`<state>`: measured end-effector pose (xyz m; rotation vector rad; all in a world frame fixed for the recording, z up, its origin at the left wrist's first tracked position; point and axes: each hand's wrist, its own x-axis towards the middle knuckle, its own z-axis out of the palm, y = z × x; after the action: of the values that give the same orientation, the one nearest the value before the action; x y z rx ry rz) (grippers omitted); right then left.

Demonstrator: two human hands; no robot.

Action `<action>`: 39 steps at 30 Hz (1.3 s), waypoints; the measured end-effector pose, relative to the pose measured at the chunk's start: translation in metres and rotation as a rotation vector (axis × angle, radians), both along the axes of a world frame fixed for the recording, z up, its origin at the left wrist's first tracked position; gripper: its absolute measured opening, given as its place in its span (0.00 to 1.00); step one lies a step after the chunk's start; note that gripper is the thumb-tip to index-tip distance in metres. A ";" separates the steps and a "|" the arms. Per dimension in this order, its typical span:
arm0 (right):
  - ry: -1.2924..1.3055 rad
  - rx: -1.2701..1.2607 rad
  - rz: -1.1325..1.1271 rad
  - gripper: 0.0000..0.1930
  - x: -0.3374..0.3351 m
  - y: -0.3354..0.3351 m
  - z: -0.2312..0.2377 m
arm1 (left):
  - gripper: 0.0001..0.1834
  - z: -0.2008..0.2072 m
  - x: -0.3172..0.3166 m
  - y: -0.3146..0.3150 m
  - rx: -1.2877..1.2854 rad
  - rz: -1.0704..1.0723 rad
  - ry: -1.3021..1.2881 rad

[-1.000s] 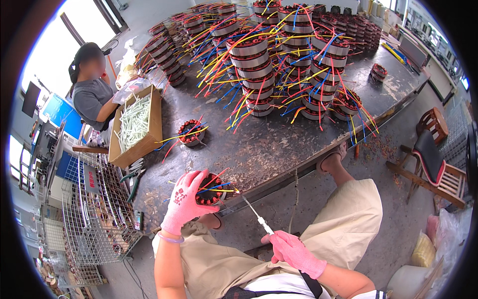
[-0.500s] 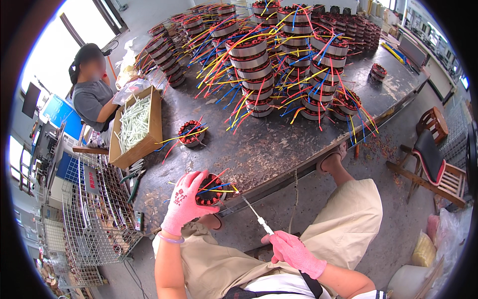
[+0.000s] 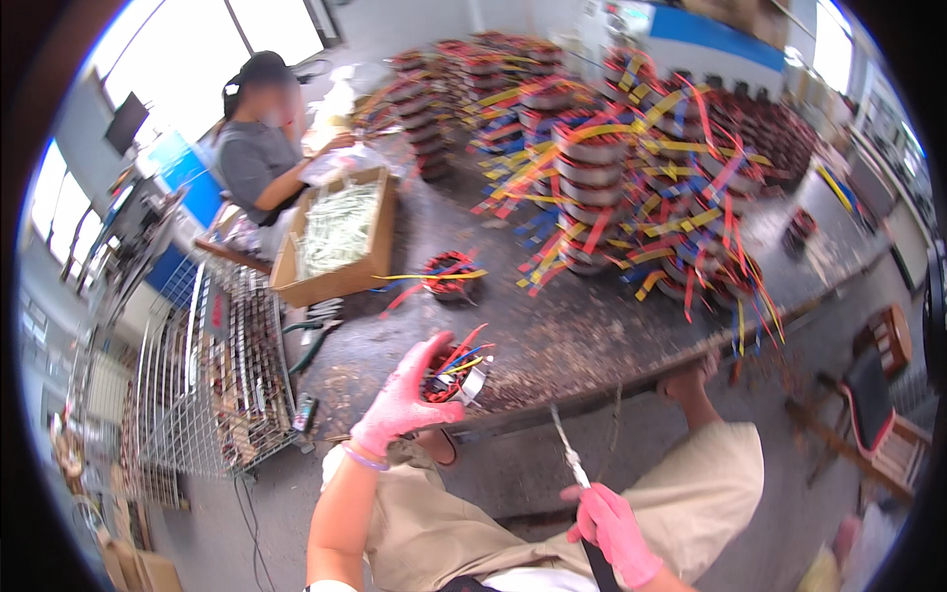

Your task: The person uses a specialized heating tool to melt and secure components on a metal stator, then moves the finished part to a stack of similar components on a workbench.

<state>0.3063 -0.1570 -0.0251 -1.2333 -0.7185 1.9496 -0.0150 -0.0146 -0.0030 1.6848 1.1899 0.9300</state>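
My left hand (image 3: 399, 400), in a pink glove, is wrapped round a small motor stator (image 3: 441, 386) at the table's near edge. Red, blue and yellow lead wires stick up from the stator, and a pale flap shows on its right side. My right hand (image 3: 614, 533), gloved alike, is closed on a slim tool (image 3: 571, 452) with a thin shaft and a white section; motion blur hides its exact kind. The tool's tip points up toward the table edge, apart from the stator. Another wired stator (image 3: 452, 280) sits on the table just beyond my left hand.
Stacked stators (image 3: 590, 197) with loose wires fill the table's far side. A cardboard box (image 3: 340, 290) of white tubes stands at left, with green-handled pliers (image 3: 314, 347) nearby. A co-worker (image 3: 258, 158) sits behind the box. Wire baskets (image 3: 187, 395) are at left, a chair (image 3: 868, 395) at right.
My view has swung, shifting the scene rightward. The tool's tip has drawn away from the stator's wires, and the right hand is lower and farther right. The held stator has turned, showing a pale flap.
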 end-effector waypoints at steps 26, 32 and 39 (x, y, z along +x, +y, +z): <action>-0.158 0.128 -0.095 0.25 -0.012 0.001 0.018 | 0.58 0.036 -0.001 -0.026 -0.322 -0.210 -0.771; -0.177 0.101 0.021 0.19 -0.007 0.000 0.009 | 0.47 0.042 -0.011 -0.006 0.462 0.012 0.637; -0.058 -0.012 0.115 0.19 0.000 0.001 -0.006 | 0.46 0.011 -0.003 0.005 0.455 -0.177 0.718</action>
<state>0.3067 -0.1565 -0.0311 -1.2854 -0.8253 2.0205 -0.0183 -0.0091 0.0084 2.5818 1.2975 0.5057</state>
